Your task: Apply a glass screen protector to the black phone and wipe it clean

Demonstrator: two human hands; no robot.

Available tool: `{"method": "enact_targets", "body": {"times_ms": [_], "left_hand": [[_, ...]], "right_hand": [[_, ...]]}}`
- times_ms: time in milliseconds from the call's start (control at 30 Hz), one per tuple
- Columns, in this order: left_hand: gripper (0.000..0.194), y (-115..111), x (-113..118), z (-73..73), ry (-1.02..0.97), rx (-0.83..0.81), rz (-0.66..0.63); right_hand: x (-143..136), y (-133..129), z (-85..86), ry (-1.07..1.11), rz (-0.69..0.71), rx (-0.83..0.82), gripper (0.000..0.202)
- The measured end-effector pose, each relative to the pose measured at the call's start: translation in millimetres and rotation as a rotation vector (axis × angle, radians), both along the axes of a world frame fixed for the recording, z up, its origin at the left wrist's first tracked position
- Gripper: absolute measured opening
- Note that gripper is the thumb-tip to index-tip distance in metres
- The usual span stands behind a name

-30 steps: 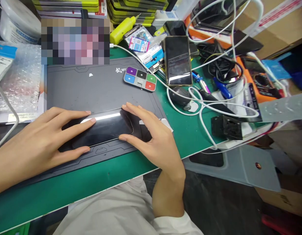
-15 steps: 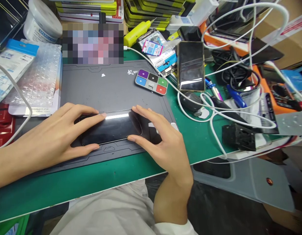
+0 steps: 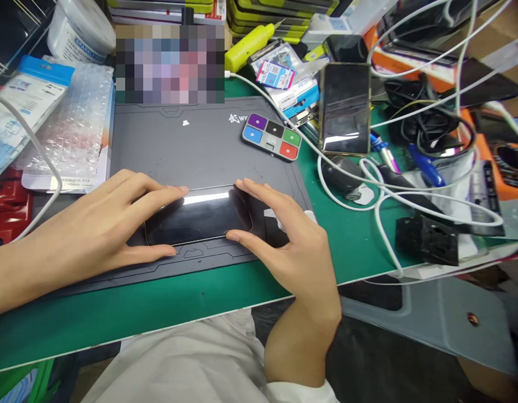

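Mat [image 3: 166, 148] — left hand [image 3: 110, 218], right hand [image 3: 295, 243] straddling phone [image 3: 200, 217].

Pale-edged green tabletop [image 3: 170, 305], slanting a bit across the view. Floor [image 3: 368, 361] past it is super dark. Lower right there's a smooth grey panel [image 3: 443, 313] with a dark rounded patch [image 3: 378, 295], can't tell if it's furniture. Light's pretty bright up top, way dimmer underneath.
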State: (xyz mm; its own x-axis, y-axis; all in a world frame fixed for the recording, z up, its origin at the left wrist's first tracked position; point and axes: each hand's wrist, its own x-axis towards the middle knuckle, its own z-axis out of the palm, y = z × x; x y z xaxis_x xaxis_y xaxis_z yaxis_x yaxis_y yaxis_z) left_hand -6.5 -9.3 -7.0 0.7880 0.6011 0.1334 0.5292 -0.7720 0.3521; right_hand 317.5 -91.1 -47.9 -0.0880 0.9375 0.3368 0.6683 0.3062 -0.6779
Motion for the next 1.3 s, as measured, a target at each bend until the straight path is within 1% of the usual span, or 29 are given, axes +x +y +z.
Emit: {"method": "enact_targets", "body": {"times_ms": [233, 600, 867, 1033, 1233, 1300], "left_hand": [[0.070, -0.9, -0.5, 0.1, 0.039, -0.006, 0.002], [0.070, -2.2, 2.6, 1.2, 0.012, 0.000, -0.014], [0.070, -4.7, 4.1, 2.3, 0.057, 0.098, -0.053], [0.072, -4.3, 2.7, -1.0, 0.058, 0.077, -0.049], [0.072, -4.2, 4.7, 0.6, 0.046, 0.086, -0.061], [0.072, -4.3, 4.5, 0.5, 0.039, 0.064, -0.049]], "right_hand": [[-0.2, 0.5, 0.2, -0.005, 0.003, 0.012, 0.066], [-0.7, -0.7, 1.1, 0.008, -0.004, 0.006, 0.066], [-0.4, -0.2, 0.7, 0.000, -0.004, 0.002, 0.062], [0.1, 0.0, 0.2, 0.003, 0.002, 0.011, 0.063], [-0.2, -0.1, -1.0, 0.005, -0.003, 0.009, 0.063], [-0.6, 0.0, -0.7, 0.001, -0.004, 0.012, 0.062]]}}
